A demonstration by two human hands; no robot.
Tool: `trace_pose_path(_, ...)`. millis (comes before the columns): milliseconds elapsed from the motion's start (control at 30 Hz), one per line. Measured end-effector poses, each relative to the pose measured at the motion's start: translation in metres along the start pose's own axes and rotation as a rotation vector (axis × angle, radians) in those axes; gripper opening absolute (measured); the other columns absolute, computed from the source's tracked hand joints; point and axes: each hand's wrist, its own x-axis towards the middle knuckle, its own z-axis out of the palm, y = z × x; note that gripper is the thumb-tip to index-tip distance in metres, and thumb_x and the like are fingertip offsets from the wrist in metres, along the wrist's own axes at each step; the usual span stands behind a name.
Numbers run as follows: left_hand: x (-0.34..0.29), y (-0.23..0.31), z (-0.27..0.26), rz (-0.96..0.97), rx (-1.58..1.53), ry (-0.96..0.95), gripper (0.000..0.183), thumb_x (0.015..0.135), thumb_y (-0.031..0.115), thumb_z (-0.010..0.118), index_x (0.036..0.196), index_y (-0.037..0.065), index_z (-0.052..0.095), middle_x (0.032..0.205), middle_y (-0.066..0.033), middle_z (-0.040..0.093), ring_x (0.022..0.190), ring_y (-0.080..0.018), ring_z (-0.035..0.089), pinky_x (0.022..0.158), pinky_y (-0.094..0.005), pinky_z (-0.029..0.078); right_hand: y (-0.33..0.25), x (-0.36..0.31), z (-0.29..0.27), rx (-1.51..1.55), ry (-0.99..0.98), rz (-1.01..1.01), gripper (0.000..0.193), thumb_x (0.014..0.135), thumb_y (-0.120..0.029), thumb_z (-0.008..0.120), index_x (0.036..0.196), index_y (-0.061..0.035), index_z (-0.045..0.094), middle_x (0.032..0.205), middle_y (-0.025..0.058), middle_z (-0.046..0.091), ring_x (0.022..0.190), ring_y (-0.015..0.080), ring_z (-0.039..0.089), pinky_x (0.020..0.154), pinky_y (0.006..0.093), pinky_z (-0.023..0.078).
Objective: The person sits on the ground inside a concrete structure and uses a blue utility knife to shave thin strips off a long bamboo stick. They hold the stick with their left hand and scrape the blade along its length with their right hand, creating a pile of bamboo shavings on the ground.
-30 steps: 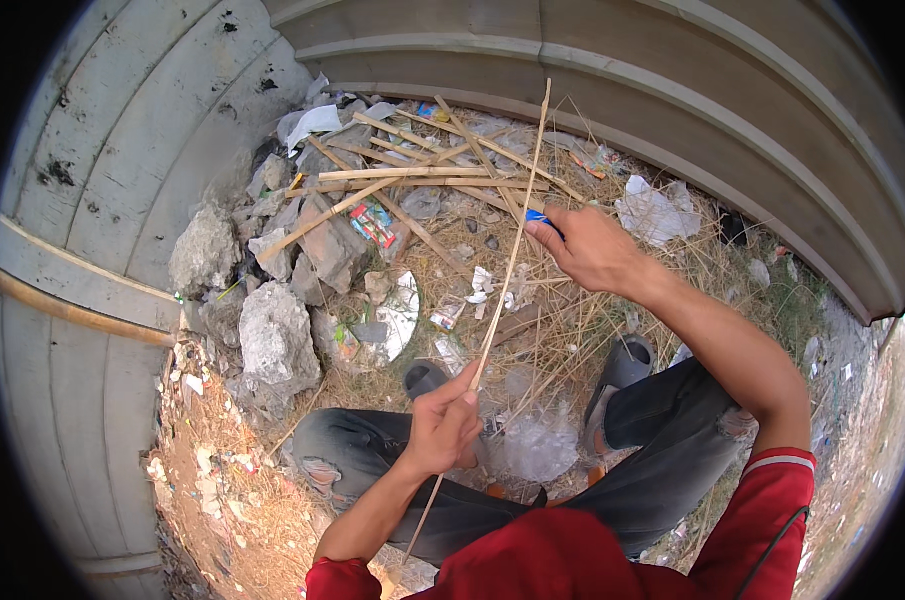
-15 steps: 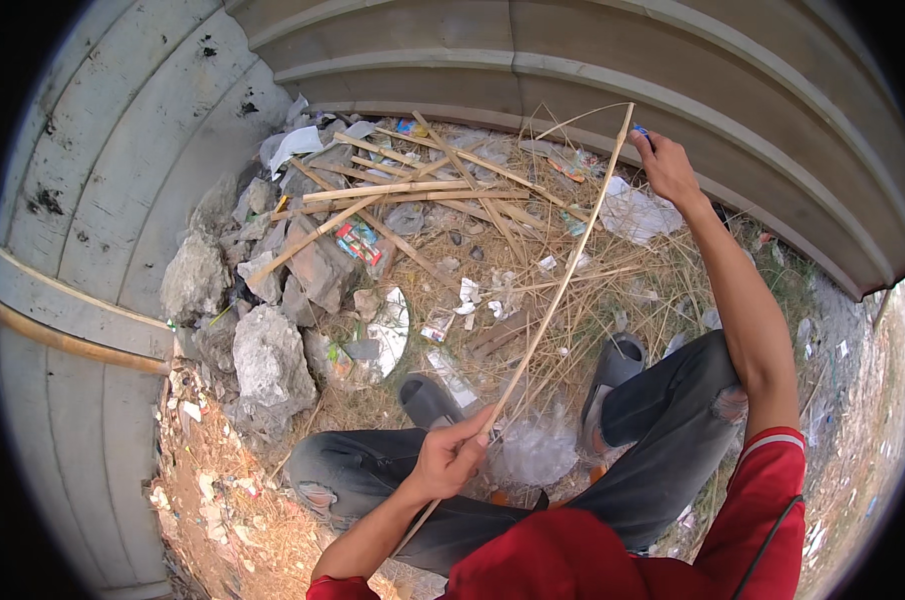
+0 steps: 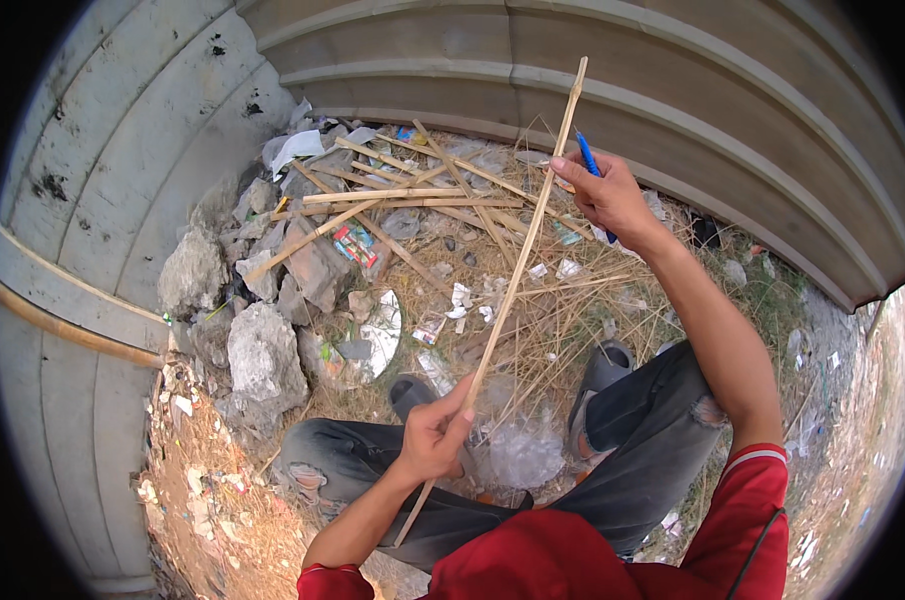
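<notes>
A long, pale bamboo strip (image 3: 521, 268) slants up and away from my lap, with a node near its far end. My left hand (image 3: 435, 432) is closed around its lower part, fingers wrapped over it above my left thigh. Farther out, my right hand (image 3: 613, 200) grips a slim, blue, pen-shaped tool (image 3: 587, 152) that points upward beside the strip. The right thumb reaches the strip's upper part and appears to touch it. Most of the tool's lower length is hidden in the palm, so its exact kind is unclear.
More bamboo strips (image 3: 413, 195) lie crossed on a heap of rubble and litter. Grey rocks (image 3: 265, 355) stand at the left. Corrugated metal walls (image 3: 673, 110) close in the far and left sides. A clear plastic bag (image 3: 526, 452) lies between my sandalled feet.
The bamboo strip has swung left and stands higher, its far end now against the wall. My right hand has moved left and nearer, and more of the blue tool shows.
</notes>
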Motion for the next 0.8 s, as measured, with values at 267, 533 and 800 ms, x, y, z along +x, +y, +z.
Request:
trace_pose_path(267, 0.001, 0.033, 0.004, 0.119, 0.059, 0.030, 0.052, 0.095, 0.005, 0.065, 0.144, -0.004, 0.052, 0.064, 0.0062, 0.048, 0.057, -0.0010, 0.042, 0.051, -0.0210, 0.032, -0.039, -0.026, 0.014, 0.042, 0.025, -0.149, 0.029, 0.098, -0.031, 0.070, 0.094, -0.0030, 0.064, 0.053, -0.0081, 0.041, 0.042, 0.0024, 0.033, 0.039, 0.0235, 0.023)
trace_pose_path(533, -0.063, 0.084, 0.004, 0.333, 0.397, 0.062, 0.054, 0.090, 0.006, 0.068, 0.141, -0.002, 0.055, 0.059, 0.0010, 0.048, 0.050, -0.0058, 0.039, 0.049, -0.0240, 0.032, -0.073, -0.112, -0.005, -0.004, 0.539, -0.407, 0.040, 0.099, -0.039, 0.067, 0.106, 0.0003, 0.064, 0.055, -0.0061, 0.039, 0.041, 0.0025, 0.033, 0.038, 0.0218, 0.023)
trace_pose_path(800, -0.148, 0.036, 0.042, 0.229, 0.279, 0.085, 0.039, 0.088, 0.005, 0.074, 0.125, -0.003, 0.067, 0.065, -0.0055, 0.060, 0.051, -0.0063, 0.051, 0.049, -0.0253, 0.037, -0.019, -0.248, 0.049, 0.000, 0.242, -0.142, 0.044, 0.098, -0.035, 0.069, 0.122, 0.0014, 0.063, 0.063, -0.0057, 0.048, 0.046, 0.0014, 0.034, 0.044, 0.0202, 0.025)
